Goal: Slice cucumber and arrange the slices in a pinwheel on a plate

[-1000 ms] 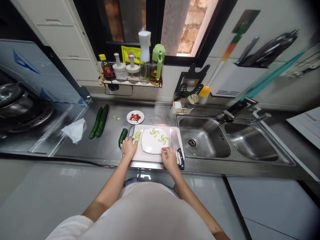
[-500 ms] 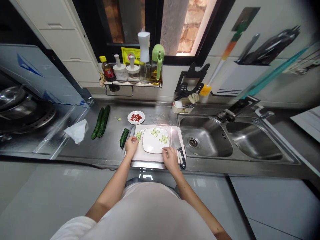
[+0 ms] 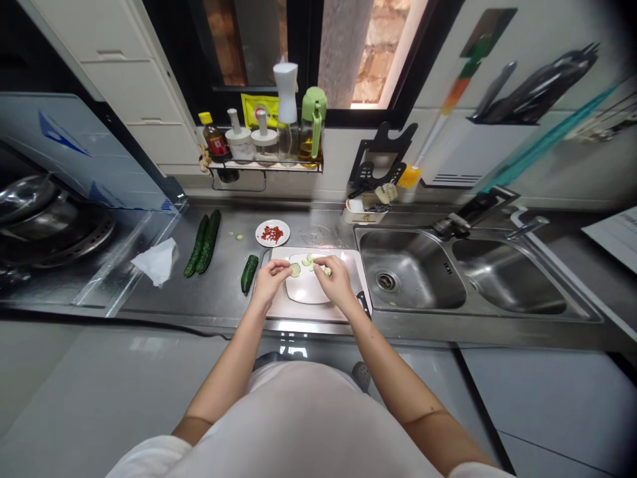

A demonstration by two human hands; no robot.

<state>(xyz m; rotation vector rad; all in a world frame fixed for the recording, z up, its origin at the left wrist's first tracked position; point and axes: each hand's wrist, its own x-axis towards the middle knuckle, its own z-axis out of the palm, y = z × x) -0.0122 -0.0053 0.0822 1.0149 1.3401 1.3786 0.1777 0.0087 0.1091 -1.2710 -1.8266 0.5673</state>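
Cucumber slice (image 3: 295,269), in the head view, is over the white plate's left part, pinched in the left hand (image 3: 269,283); the right hand (image 3: 336,281) curls over the plate's right, its hold unclear. Likely light, slippery, easily torn; best gripped by the rim.

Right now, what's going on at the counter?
A person's left hand pinches a cucumber slice over a white plate. The right hand is over the plate too, partly hiding the green pieces there; whether it holds anything is unclear. The plate sits on a cutting board, with a short cucumber piece to its left.
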